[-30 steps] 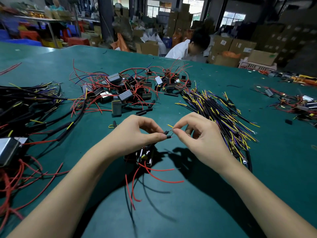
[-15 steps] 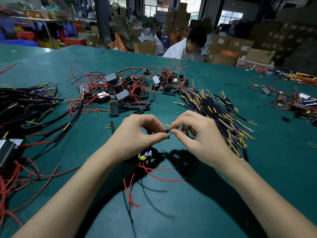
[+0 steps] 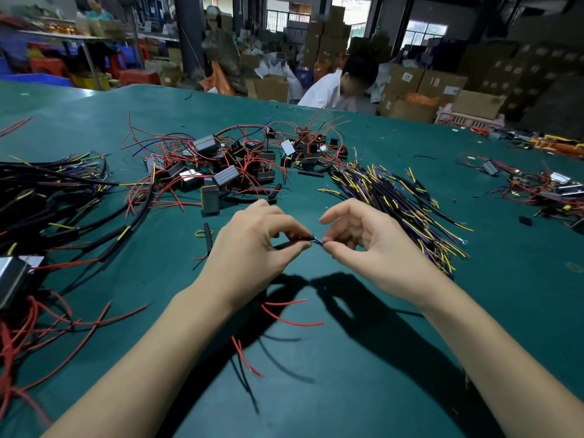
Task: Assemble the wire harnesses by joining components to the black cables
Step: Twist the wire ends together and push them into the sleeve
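— What's being joined there?

— The left hand point(image 3: 252, 248) pinches a black sleeve point(image 3: 295, 242) between thumb and forefinger. The right hand point(image 3: 366, 245) pinches a thin wire point(image 3: 319, 241), blue and yellow, just at the sleeve's mouth. Both are held above the table point(image 3: 347, 390), in front of the person.

— Is it in yet?

— I'd say it's only starting. A short bit of wire shows between the two sets of fingertips.

— How would you do it well?

— Keep the right pinch close to the wire's tip so it doesn't buckle, hold the sleeve straight in line with it, and feed in small pushes. If strands are bare at the tip, a slight twist should stop them splaying, though I can't see the tip itself.

— And those red wires point(image 3: 290, 320) under the wrists?

— They trail down onto the table, likely from whatever part hangs below the left hand; it's hidden by the hand.

— What else is on the table?

— Green mat. A pile of little boxes point(image 3: 227, 172) with red leads beyond the hands, a heap of black cables point(image 3: 404, 203) with yellow and purple ends to the right, another bundle point(image 3: 47, 197) on the left.

— The room?

— A warehouse: stacked cartons point(image 3: 426, 86), and a person point(image 3: 341, 86) bent over past the far edge.
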`<state>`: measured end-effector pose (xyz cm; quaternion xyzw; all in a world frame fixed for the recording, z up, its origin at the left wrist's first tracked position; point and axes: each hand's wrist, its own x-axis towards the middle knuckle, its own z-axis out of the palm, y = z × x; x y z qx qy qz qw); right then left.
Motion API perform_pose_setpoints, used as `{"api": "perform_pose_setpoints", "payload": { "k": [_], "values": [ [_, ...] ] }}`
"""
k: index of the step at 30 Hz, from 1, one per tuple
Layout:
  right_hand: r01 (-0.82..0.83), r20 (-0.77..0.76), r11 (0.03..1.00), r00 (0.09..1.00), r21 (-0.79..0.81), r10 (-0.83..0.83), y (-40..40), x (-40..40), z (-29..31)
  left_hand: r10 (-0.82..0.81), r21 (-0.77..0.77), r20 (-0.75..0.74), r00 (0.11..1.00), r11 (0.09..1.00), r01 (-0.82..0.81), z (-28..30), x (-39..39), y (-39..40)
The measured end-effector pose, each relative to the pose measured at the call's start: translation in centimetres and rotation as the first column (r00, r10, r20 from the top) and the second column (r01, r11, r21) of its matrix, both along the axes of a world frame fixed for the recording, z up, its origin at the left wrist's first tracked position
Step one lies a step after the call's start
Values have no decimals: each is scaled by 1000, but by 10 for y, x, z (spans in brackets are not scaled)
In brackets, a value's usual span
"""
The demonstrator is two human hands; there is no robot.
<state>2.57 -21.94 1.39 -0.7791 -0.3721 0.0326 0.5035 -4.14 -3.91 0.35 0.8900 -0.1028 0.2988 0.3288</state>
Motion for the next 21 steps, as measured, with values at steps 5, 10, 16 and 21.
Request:
{"api": "perform_pose_setpoints", "payload": {
  "k": [5, 10, 16, 21],
  "values": [
    [19, 52, 998, 999, -67, -16, 0, -1, 2, -58, 147, 77, 995, 988, 47, -3, 2, -2],
    [31, 192, 983, 981, -180, 4, -5, 0, 7, -114, 179, 54, 992, 978, 103, -4, 4, 0],
    [25, 224, 976, 974, -217, 25, -7, -2, 10, -166, 184, 62, 984, 971, 152, -4, 5, 3],
    [31, 267, 965, 963, -260, 41, -6, -3, 10, -221, 131, 73, 972, 969, 211, -8, 6, -5]
  ]
}}
